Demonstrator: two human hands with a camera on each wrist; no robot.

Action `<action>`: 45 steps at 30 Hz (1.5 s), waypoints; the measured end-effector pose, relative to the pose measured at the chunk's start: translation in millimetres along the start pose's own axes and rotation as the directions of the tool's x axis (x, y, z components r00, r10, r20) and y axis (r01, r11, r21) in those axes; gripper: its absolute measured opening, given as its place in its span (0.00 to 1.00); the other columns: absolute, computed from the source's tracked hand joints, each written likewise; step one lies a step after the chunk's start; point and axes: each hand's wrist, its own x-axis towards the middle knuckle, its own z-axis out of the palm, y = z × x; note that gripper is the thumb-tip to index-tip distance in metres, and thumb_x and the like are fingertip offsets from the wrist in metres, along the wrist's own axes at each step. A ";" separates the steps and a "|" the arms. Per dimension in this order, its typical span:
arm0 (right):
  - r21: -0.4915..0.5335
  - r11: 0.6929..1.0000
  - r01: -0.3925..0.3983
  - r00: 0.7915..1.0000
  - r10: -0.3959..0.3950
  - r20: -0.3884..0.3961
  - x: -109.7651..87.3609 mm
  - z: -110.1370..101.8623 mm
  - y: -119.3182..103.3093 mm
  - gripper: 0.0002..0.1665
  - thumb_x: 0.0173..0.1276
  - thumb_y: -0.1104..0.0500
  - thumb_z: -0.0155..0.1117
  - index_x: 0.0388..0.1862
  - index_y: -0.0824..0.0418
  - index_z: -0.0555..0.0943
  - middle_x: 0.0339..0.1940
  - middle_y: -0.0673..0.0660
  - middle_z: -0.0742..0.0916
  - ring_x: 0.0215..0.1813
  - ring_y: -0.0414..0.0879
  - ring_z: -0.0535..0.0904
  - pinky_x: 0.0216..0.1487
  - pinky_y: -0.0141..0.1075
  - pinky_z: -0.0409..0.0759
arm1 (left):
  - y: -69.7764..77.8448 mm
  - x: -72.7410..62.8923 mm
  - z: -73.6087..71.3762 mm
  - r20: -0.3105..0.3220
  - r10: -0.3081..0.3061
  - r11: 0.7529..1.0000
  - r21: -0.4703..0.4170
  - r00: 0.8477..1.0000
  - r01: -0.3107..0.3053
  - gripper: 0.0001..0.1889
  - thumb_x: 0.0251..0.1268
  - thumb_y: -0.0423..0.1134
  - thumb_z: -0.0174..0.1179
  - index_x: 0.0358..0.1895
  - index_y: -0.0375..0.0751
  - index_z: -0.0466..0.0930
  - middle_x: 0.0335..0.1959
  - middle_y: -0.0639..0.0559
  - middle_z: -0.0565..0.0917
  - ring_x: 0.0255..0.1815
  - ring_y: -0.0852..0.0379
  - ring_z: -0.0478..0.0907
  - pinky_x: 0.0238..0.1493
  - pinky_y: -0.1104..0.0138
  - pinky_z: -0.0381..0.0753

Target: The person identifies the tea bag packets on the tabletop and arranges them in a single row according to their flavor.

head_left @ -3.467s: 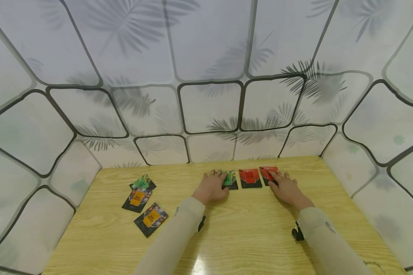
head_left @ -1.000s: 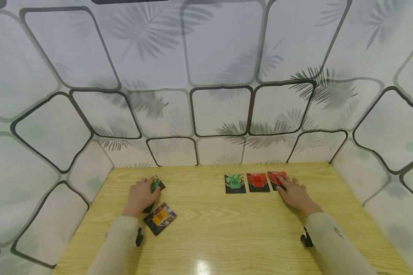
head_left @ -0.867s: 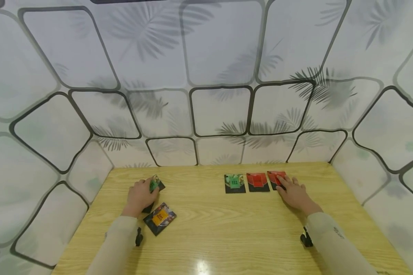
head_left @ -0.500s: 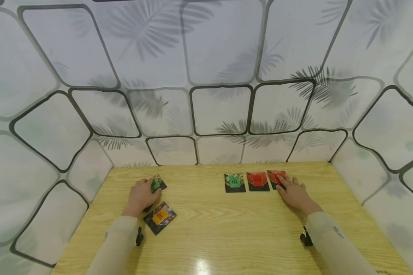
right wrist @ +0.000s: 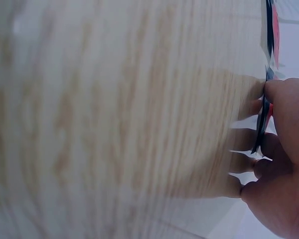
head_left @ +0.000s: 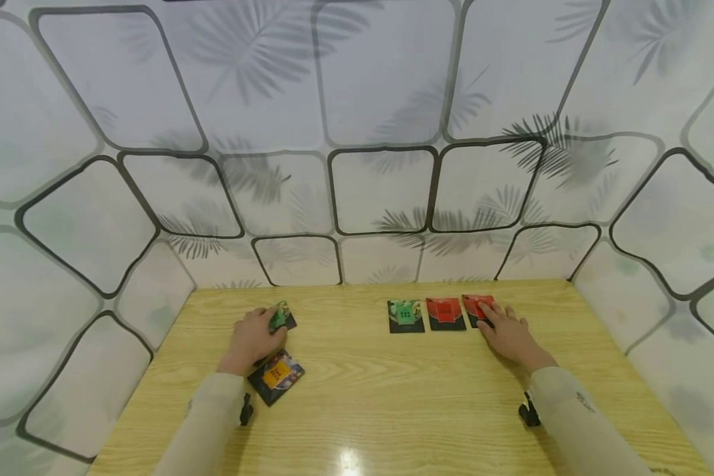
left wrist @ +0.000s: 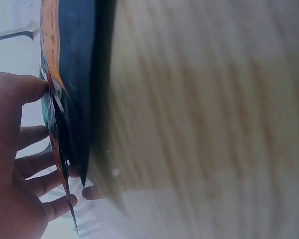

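Note:
My left hand (head_left: 254, 340) lies over a small flat green-and-black packet (head_left: 283, 316) at the table's left, fingers laid on top. Just nearer sits an orange-labelled packet (head_left: 276, 375); a second orange one is mostly covered by the hand. In the left wrist view, the thumb (left wrist: 32, 88) touches packets seen edge-on, fingers spread. My right hand (head_left: 510, 335) rests fingertips on a red-and-black packet (head_left: 477, 307), the right end of a row. Beside that are another red packet (head_left: 446, 312) and a green one (head_left: 406, 315). What the packets contain is not shown.
A pale wooden table (head_left: 381, 410) carries all the packets. Patterned white cloth walls (head_left: 369, 192) enclose it at the back and both sides. A small black device (head_left: 529, 413) sits at the right wrist, and a similar one at the left.
The left hand moved from the row's green packet to the left-hand one, then slid it slightly right. The right hand stays on the red packet. The camera view has shifted a little.

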 end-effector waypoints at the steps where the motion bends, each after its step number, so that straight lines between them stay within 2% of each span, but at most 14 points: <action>1: 0.002 1.000 -0.002 1.000 0.002 0.001 0.1 0.3 0.3 0.38 0.88 0.46 0.47 0.84 0.67 0.59 0.81 0.80 0.61 0.79 0.86 0.49 0.70 0.84 0.52 | 1.1 0.3 -0.1 0.000 0.004 1.000 -0.001 1.000 -0.004 0.34 0.78 0.53 0.54 0.77 0.32 0.69 0.71 0.25 0.74 0.67 0.24 0.74 0.63 0.30 0.75; 16: 0.008 1.000 0.006 1.000 -0.006 -0.014 -1.1 0.2 -0.7 0.37 0.88 0.46 0.46 0.84 0.68 0.60 0.81 0.80 0.61 0.79 0.86 0.50 0.70 0.84 0.52 | 24.7 4.7 6.0 -0.015 0.043 0.998 -0.049 0.999 -0.043 0.33 0.79 0.54 0.55 0.76 0.32 0.71 0.70 0.27 0.75 0.69 0.26 0.74 0.64 0.30 0.73; 29: 0.010 1.000 0.021 0.999 -0.021 -0.025 -0.8 2.3 0.9 0.37 0.88 0.47 0.47 0.84 0.67 0.60 0.81 0.80 0.61 0.79 0.87 0.50 0.70 0.84 0.52 | 44.5 12.2 7.7 0.028 0.038 0.999 -0.017 0.999 -0.037 0.33 0.79 0.55 0.53 0.76 0.35 0.71 0.72 0.29 0.75 0.70 0.28 0.73 0.66 0.30 0.72; 45: 0.009 1.000 0.003 1.000 -0.002 -0.014 -0.5 0.6 -0.8 0.37 0.88 0.46 0.46 0.85 0.66 0.59 0.81 0.80 0.60 0.79 0.86 0.49 0.71 0.84 0.51 | 63.9 16.7 14.4 0.004 0.089 0.996 -0.017 0.996 -0.089 0.33 0.77 0.54 0.56 0.76 0.35 0.71 0.72 0.30 0.75 0.72 0.29 0.72 0.67 0.29 0.72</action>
